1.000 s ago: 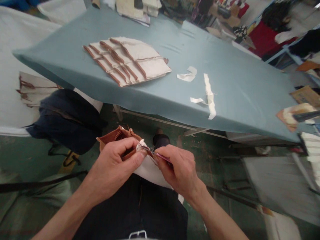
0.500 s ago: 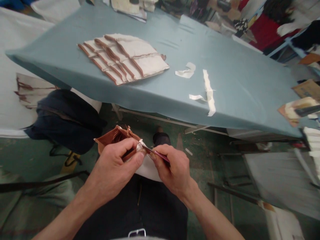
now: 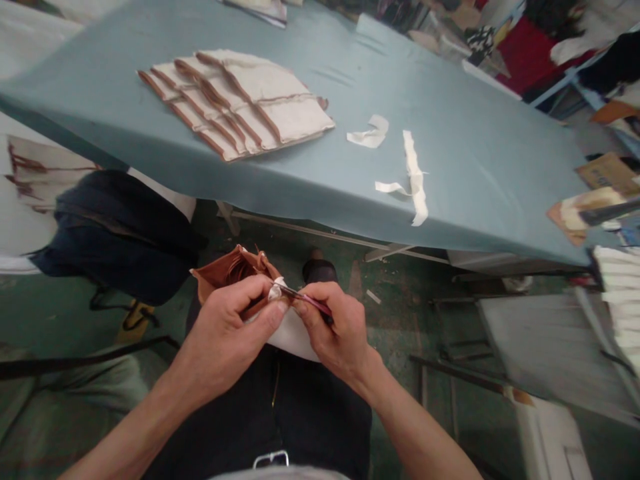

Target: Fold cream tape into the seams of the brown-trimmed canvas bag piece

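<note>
Over my lap, my left hand [image 3: 237, 323] is closed on a brown-and-white sewn piece [image 3: 220, 270], which looks like a bag part. Its brown side stands open like a pocket, and its white side [image 3: 295, 337] hangs below. A small white folded edge [image 3: 276, 289] is pinched between the left thumb and forefinger. My right hand [image 3: 337, 327] grips a thin tool [image 3: 316, 304] with a reddish-pink handle and a narrow dark metal end. That end touches the white edge at the left fingertips. The fingers hide much of the tool, so its exact kind is unclear.
Ahead stands a table with a blue-grey cover [image 3: 465, 147]. On it lie several overlapping white pieces with brown edges [image 3: 240, 103] and white strips [image 3: 413, 177]. A dark blue cloth bundle [image 3: 120, 227] is at the left. A metal frame [image 3: 460, 377] stands at the right.
The view has shifted slightly, so the table and its pieces sit higher and further left. Both hands keep their grips; the tool's narrow end now lies further across the white edge.
</note>
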